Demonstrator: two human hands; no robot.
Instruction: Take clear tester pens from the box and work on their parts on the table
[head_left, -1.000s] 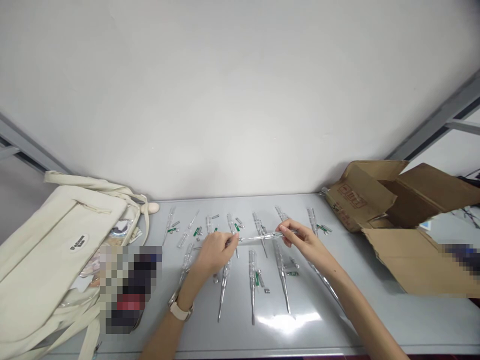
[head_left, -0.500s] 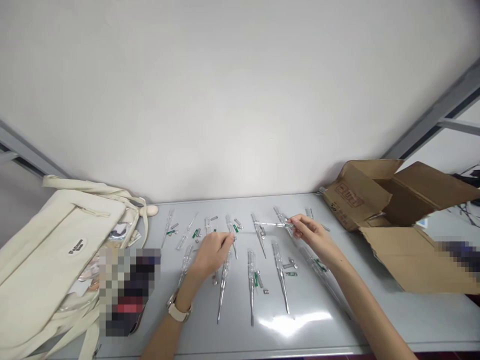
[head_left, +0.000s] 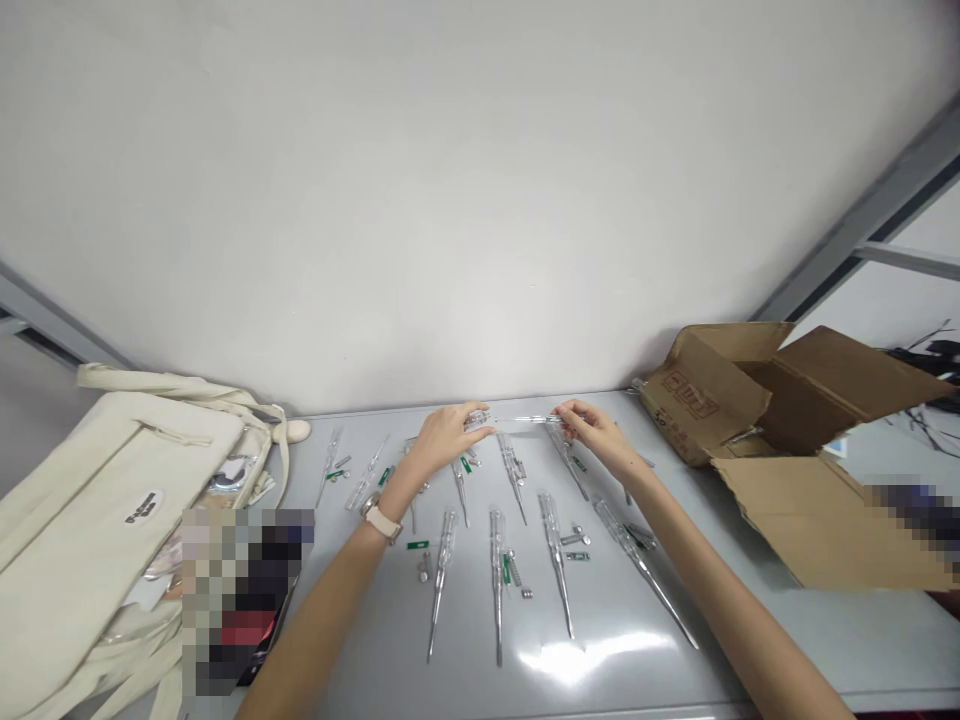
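Observation:
My left hand (head_left: 448, 440) is closed on a clear plastic piece (head_left: 477, 417), which looks like a tester screwdriver handle. Facing it, my right hand (head_left: 592, 432) pinches a slim clear tester screwdriver (head_left: 529, 420) that points left towards the left hand. Whether the two pieces touch, I cannot tell. Both hands are raised over the far side of the table. Beneath and in front of them lie several transparent tester screwdrivers, such as one in the front middle (head_left: 497, 585) and one to its right (head_left: 556, 565). Beside them are small green circuit boards (head_left: 577, 556) and springs (head_left: 515, 572).
An open cardboard box (head_left: 686, 395) stands at the right, its flap spread over the grey table (head_left: 600, 690). To the left lies a cream bag (head_left: 90, 520), with a blurred dark object (head_left: 262, 590) beside it. A white wall (head_left: 480, 200) rises behind the table.
My left hand has moved up and away from me, now holding the clear piece near the screwdriver's left end. My right hand has shifted slightly farther back with the tester screwdriver.

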